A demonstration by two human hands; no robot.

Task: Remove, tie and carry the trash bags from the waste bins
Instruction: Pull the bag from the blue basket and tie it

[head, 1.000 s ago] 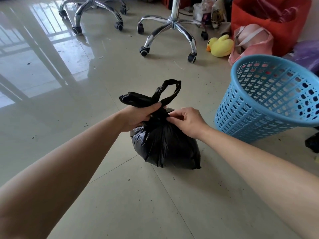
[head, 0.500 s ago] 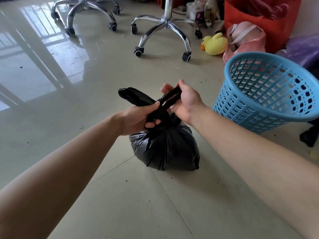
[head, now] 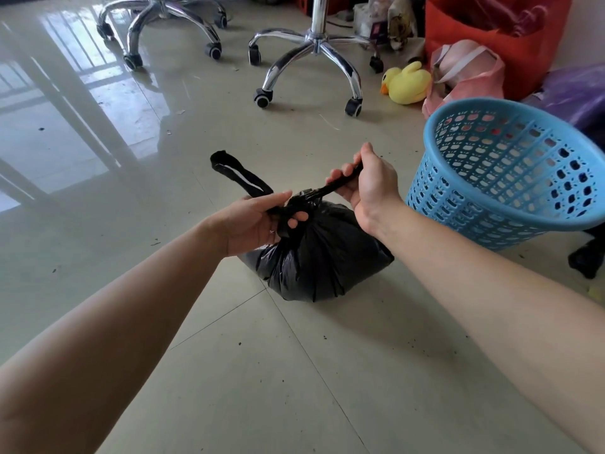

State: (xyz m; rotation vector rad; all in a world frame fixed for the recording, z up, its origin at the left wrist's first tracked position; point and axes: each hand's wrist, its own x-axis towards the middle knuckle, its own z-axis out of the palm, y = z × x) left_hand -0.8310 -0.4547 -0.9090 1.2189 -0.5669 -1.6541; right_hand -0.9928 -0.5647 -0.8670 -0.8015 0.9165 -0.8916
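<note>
A full black trash bag (head: 320, 257) sits on the tiled floor in the middle of the view, its neck gathered at the top. My left hand (head: 258, 224) grips the neck and the base of one handle strip, whose loop (head: 235, 173) sticks up to the left. My right hand (head: 366, 185) is curled round the other handle strip and holds it taut, up and to the right of the neck. A blue perforated plastic waste bin (head: 510, 178) stands tilted just right of the bag, with no liner visible in it.
Two chrome chair bases on castors (head: 314, 57) (head: 160, 24) stand at the back. A yellow plush duck (head: 406, 83), a pink bag (head: 468, 73), a red bag (head: 497, 34) and purple plastic (head: 579, 90) crowd the back right. A dark object (head: 586, 257) lies behind the bin.
My right hand left the bag's neck, took the right handle strip and pulled it out taut to the right. My left hand has kept its grip at the neck.
</note>
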